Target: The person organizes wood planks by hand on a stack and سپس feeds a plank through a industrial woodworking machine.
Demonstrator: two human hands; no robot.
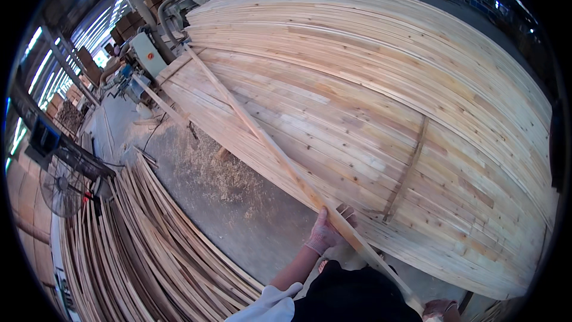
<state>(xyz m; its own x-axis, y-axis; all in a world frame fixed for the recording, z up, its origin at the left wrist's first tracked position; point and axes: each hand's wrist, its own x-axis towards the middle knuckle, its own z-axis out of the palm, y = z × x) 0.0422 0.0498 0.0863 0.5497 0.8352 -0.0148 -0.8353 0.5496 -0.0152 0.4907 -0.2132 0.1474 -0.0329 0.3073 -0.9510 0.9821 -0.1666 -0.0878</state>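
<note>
A long thin wooden strip [256, 134] lies slanted across the near edge of a big stack of pale boards [381, 101]. My left hand [329, 228], in a thin glove, grips this strip near its lower part, fingers wrapped over it. At the bottom edge only part of my right hand [441, 308] shows, touching the strip's near end; its grip is mostly cut off. A thin dark slat [407, 170] lies crosswise on the boards to the right of my left hand.
A loose pile of thin offcut strips [149, 250] fans over the floor at lower left. Sawdust [220, 173] covers the concrete between pile and stack. A standing fan [59, 188] is at far left, a grey machine [146, 53] at upper left.
</note>
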